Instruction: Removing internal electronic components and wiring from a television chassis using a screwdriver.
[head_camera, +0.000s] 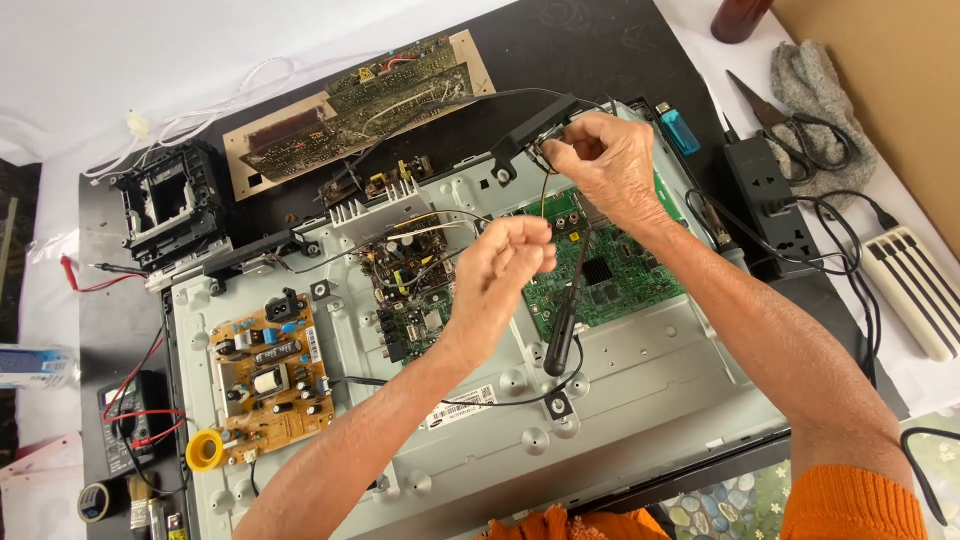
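My left hand (505, 262) hovers over the middle of a grey metal television chassis (640, 400), its fingers pinched on a thin yellowish wire (545, 195). That wire rises to my right hand (605, 165), whose fingertips are closed on it beside the end of a black bar (530, 130). A black-handled soldering iron (563, 325) slants over the green circuit board (625, 290). Its upper end disappears under my right palm, and I cannot tell whether that hand holds it.
A brown power board (270, 365) and a yellow solder spool (205, 450) sit at the chassis's left, with a multimeter (130, 420) beyond them. At the right are a black power strip (770, 190), scissors (790, 125), a blue lighter (680, 130) and a grey cloth (815, 90). An old circuit board (360, 100) lies at the back.
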